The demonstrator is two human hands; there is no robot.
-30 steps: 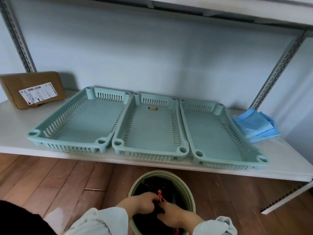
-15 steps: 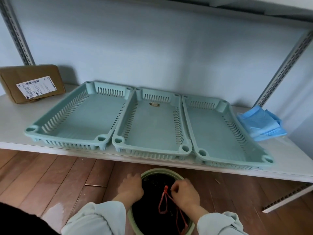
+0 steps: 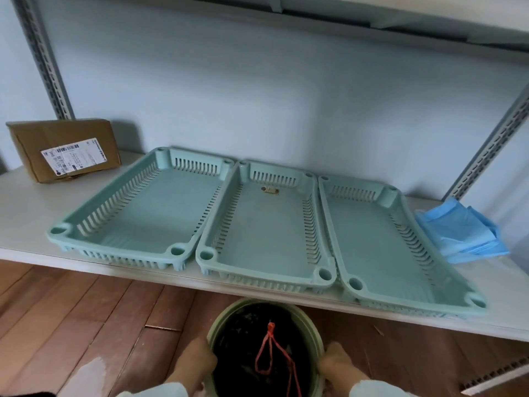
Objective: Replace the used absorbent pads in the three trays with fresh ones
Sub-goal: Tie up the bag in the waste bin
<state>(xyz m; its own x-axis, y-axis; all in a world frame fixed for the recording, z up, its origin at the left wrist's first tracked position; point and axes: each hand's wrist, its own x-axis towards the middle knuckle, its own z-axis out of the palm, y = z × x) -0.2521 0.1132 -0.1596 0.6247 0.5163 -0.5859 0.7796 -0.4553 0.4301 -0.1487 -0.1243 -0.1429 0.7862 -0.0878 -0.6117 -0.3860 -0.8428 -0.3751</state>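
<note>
Left hand [image 3: 197, 365] and right hand [image 3: 336, 365] gripping opposite sides of a green bin [image 3: 316, 338] on the floor, fingers curled over its rim. Above, three bare trays [image 3: 266, 270] side by side on the shelf [image 3: 25, 213]; blue pads [image 3: 458, 230] stacked at right.

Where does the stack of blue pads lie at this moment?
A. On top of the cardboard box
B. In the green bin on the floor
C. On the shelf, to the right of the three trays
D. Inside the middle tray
C. The blue pads lie folded on the white shelf just past the right tray; all three trays show bare bottoms.
</note>
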